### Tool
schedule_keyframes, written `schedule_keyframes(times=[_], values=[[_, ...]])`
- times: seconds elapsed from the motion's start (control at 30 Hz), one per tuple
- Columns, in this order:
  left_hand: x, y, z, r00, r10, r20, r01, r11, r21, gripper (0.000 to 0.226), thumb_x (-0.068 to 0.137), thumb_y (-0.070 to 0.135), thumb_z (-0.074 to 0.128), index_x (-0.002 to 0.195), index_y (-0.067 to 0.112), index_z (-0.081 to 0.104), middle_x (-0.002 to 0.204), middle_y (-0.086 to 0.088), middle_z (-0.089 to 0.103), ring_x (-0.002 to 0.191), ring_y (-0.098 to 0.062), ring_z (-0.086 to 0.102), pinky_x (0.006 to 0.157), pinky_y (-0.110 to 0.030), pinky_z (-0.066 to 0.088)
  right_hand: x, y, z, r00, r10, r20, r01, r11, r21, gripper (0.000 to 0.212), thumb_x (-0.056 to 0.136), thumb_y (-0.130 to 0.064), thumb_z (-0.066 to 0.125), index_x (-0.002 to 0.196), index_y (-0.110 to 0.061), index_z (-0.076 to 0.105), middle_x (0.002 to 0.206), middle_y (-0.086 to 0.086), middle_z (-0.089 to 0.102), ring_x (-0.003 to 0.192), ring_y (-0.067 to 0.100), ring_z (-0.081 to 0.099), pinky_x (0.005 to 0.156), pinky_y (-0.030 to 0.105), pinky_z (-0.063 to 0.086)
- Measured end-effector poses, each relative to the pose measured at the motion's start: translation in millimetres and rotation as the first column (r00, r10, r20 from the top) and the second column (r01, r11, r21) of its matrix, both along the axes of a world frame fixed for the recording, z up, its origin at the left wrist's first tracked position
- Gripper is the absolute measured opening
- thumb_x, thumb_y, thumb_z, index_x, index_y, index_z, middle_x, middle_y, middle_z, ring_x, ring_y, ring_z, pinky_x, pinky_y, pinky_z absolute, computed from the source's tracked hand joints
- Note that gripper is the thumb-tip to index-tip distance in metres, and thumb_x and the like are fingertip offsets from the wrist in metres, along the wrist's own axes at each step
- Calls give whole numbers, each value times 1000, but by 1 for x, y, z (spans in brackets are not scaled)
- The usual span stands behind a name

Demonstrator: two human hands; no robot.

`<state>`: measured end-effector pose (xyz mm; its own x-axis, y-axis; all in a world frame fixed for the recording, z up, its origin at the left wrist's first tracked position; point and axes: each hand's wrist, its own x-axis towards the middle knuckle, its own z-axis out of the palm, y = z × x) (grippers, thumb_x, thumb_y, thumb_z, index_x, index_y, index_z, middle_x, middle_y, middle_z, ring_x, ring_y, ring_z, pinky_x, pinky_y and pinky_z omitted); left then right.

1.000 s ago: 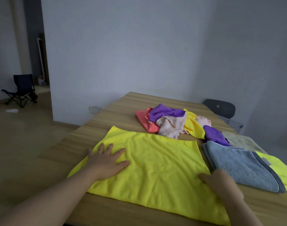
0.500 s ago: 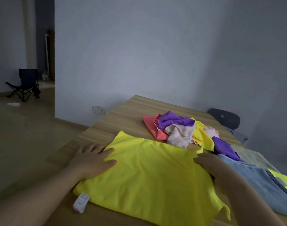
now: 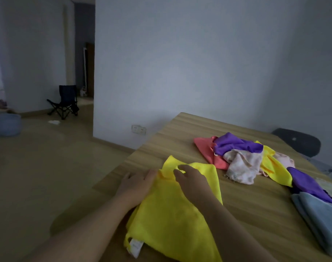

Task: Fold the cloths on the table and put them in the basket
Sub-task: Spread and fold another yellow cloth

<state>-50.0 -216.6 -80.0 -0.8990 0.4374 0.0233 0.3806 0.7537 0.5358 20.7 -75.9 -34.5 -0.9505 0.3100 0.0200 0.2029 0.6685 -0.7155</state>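
Note:
A yellow cloth [image 3: 172, 216] lies folded over on itself at the near left of the wooden table [image 3: 182, 127]; a white label [image 3: 135, 246] hangs at its near corner. My right hand [image 3: 191, 181] pinches the cloth's upper corner, which it has laid over the left edge. Beside it, my left hand [image 3: 136, 184] rests with straight fingers on the table and against that left edge. A heap of loose cloths [image 3: 242, 157], coral, purple, pale patterned and yellow, sits further back on the right.
A blue-grey towel [image 3: 321, 216] and a purple cloth [image 3: 308, 186] lie at the table's right edge. Behind the table stands a dark chair [image 3: 297, 141]. Over on the floor, far left, are a blue round tub [image 3: 6, 124] and a folding chair [image 3: 65, 104].
My right hand has carried the cloth's right edge across to the left side, folding the cloth in half. The left hand stayed at the left edge. The view turned left.

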Motion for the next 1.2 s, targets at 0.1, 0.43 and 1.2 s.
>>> schedule_keyframes(times=[0.1,0.43,1.2], values=[[-2,-3,-3,1000,-20,-17,19,998,-54,50,95,53,27,144,43,23,153,7,29,142,-12,21,117,-40,4,18,16,-30,995,-44,90,-2,893,451,42,97,-42,37,136,-28,42,141,-6,45,130,20,38,102,33,33],[35,26,-3,982,-172,-78,146,955,-258,64,89,65,33,146,40,15,157,16,12,146,-13,1,116,-49,-1,72,79,-39,983,-40,181,-59,858,510,45,93,-53,41,137,-42,38,143,-23,34,135,10,28,109,33,24],[-36,148,3,984,169,-53,-171,985,-28,40,94,52,37,130,38,50,141,3,46,133,-23,35,108,-37,21,44,188,-39,812,-584,-14,565,779,271,52,87,-66,34,123,-34,51,127,2,56,121,25,46,97,39,33]])
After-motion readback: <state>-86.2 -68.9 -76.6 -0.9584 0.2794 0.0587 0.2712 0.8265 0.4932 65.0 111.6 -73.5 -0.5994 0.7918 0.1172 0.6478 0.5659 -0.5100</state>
